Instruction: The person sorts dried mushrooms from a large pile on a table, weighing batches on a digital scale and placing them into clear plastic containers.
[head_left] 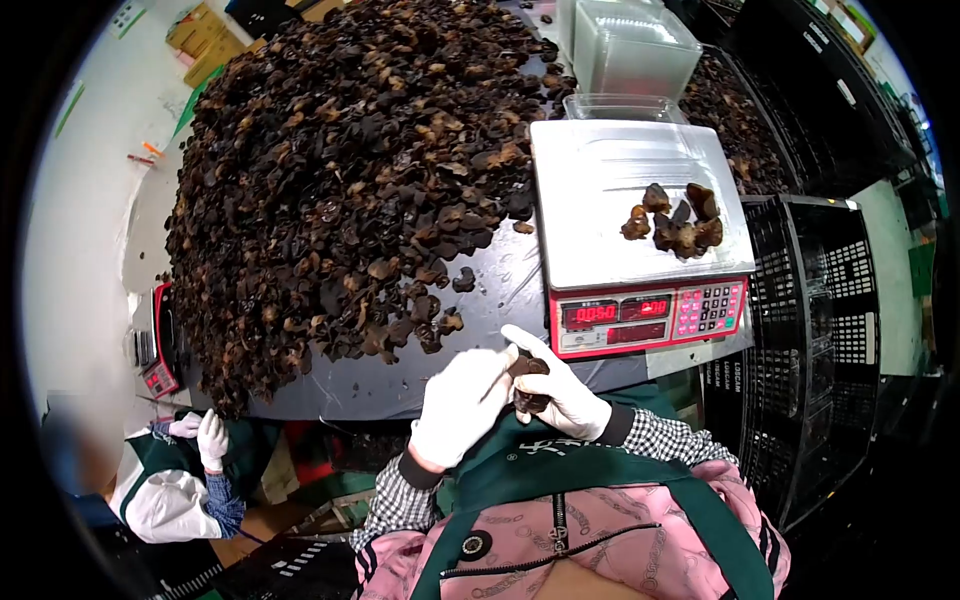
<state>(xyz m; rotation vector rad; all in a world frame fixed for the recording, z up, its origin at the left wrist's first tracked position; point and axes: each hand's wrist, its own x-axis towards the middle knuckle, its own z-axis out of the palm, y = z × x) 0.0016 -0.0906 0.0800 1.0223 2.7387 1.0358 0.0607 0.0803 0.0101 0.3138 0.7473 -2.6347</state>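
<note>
My right hand (572, 398), in a white glove, holds a few dark brown wood ear mushrooms (530, 385) in front of my apron. My left hand (462, 405), gloved too, comes in from the side with its fingers pressed together and their tips at the same mushrooms. The exact grip of the left fingertips is partly hidden. Just beyond my hands stands a red digital scale (650, 318) with lit numbers. Several mushroom pieces (685, 228) lie on its silver pan (590, 220).
A large heap of wood ear mushrooms (340, 180) covers much of the dark table (500, 285). Clear plastic boxes (640, 50) are stacked behind the scale. Black crates (820, 290) stand at the right. A co-worker (170, 480) in white gloves sits at the left near another scale (160, 345).
</note>
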